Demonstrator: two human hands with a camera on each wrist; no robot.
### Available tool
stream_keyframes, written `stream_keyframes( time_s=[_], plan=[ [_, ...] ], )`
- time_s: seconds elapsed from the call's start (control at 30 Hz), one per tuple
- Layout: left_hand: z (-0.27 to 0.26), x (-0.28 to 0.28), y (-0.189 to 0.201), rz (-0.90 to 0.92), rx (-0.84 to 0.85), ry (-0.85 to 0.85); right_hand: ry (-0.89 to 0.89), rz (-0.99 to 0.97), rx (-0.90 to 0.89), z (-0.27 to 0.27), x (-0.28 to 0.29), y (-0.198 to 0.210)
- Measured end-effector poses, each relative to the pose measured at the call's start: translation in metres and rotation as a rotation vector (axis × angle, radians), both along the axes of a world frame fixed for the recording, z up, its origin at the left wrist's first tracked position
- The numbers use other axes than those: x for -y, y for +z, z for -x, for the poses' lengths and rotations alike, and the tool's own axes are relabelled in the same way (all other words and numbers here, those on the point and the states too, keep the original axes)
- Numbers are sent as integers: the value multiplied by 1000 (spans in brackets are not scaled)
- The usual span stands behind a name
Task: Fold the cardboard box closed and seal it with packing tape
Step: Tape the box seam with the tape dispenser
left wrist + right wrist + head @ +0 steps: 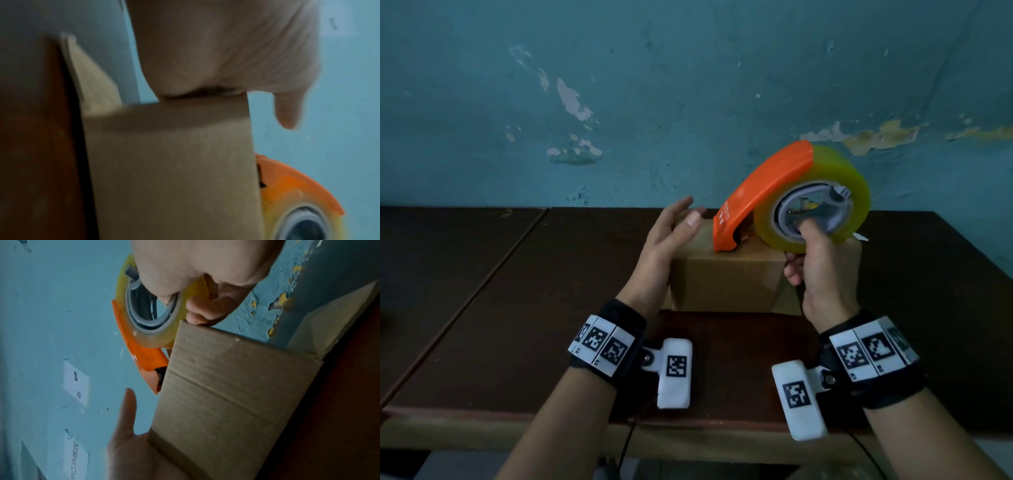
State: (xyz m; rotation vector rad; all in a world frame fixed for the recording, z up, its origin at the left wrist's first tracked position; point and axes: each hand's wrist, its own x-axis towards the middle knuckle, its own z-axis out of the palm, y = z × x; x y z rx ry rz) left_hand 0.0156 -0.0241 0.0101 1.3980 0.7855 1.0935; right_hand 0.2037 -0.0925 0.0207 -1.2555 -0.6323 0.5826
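Note:
A small brown cardboard box (726,284) sits closed on the dark wooden table (517,308). My right hand (822,270) grips an orange tape dispenser (763,192) carrying a yellowish roll of clear tape (849,178); the thumb is hooked into the roll's grey core. The dispenser's front end rests on the box's top near its middle. My left hand (671,236) is open, fingers straight, its palm against the box's left upper edge. In the right wrist view the dispenser (144,356) meets the box (226,394) and the left hand (131,443) lies flat beside it. The left wrist view shows the box side (168,170).
A blue wall (619,102) with peeling paint stands right behind the table. A loose cardboard flap (787,301) pokes out at the box's lower right. The table's front edge (517,414) runs just below my wrists.

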Motion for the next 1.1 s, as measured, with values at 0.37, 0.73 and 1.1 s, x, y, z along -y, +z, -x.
stream_keyframes(
  time_s=[0.37,0.73,1.1],
  plan=[
    [-10,6,-3,32,106,177,13,-2,-20,2,0,-3],
    [-18,-1,-14,-202,-40,430,48,9,84,-2,1,6],
    [-18,-7,-22,-352,-85,488,10,83,62,-14,-1,15]
  ],
)
